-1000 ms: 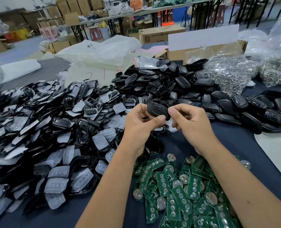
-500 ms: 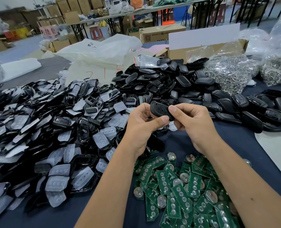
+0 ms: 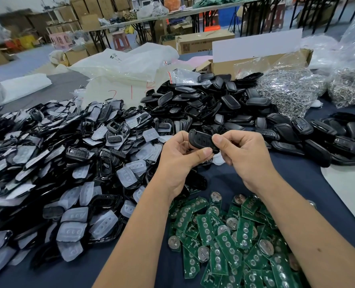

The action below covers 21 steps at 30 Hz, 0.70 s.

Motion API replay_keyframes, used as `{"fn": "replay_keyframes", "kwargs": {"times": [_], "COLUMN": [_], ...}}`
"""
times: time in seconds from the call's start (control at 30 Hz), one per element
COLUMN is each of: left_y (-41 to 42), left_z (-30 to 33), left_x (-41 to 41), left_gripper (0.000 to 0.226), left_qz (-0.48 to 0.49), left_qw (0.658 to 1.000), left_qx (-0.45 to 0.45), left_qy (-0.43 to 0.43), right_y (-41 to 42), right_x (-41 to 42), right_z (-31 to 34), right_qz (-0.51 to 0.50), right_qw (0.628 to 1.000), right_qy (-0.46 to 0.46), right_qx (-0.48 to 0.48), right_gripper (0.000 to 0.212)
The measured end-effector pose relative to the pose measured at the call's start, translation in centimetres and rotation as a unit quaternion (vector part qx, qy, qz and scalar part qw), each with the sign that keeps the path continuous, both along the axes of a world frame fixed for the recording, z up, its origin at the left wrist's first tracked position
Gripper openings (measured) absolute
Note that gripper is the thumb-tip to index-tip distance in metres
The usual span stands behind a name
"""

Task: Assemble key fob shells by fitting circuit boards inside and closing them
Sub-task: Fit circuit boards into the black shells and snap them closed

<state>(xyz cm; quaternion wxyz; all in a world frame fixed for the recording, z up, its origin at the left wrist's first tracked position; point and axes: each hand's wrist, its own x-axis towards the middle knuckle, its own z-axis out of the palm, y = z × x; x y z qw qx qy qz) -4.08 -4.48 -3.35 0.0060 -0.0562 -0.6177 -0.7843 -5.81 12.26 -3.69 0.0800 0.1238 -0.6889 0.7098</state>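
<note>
Left hand (image 3: 179, 156): fingers curled behind the black key fob shell (image 3: 202, 140), thumb pressed on its near lower edge.
Right hand (image 3: 243, 154): thumb and forefinger pinch the shell's right end; the other fingers are loosely curled and hold nothing.
Fob position: held in the air between both hands, above the dark cloth.
Seam state: cannot tell whether the halves are fully shut; the fingers hide the edges.
Risk, uneven squeeze: pressing at one end only could leave the far end gaping or bend a clip.
Risk, board seating: if the board inside sits askew, closing force may crack it.
Risk, slip: the smooth shell could pop out of the grip into the circuit boards (image 3: 224, 235) just below the wrists.
Risk, mix-up: a dropped fob could vanish among the shell pile (image 3: 203, 104) just beyond the hands.
</note>
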Motion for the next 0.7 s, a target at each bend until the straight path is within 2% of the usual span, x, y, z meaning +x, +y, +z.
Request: {"fn": "replay_keyframes", "kwargs": {"times": [0.23,0.47,0.63,0.7], "left_y": [0.12,0.04,-0.08,-0.03], "left_z": [-0.06,-0.20,-0.34,-0.41], "left_x": [0.01,-0.20,-0.31,-0.33], "left_gripper": [0.026,0.027,0.027,0.026], "left_qz": [0.007,0.024,0.044,0.045], "left_qw": [1.000,1.000,0.999,0.999], "left_qx": [-0.003,0.006,0.007,0.009], "left_qy": [-0.001,0.003,-0.002,-0.004], "right_y": [0.13,0.03,0.02,0.11], "right_x": [-0.12,0.15,0.15,0.18], "right_z": [-0.24,-0.19,-0.10,-0.09], "right_qz": [-0.006,-0.012,-0.036,-0.028], "right_qw": [1.000,0.996,0.991,0.993], "right_qy": [0.024,0.074,0.095,0.078], "right_qx": [0.013,0.045,0.084,0.087], "right_gripper": [0.028,0.009,0.015,0.012]}}
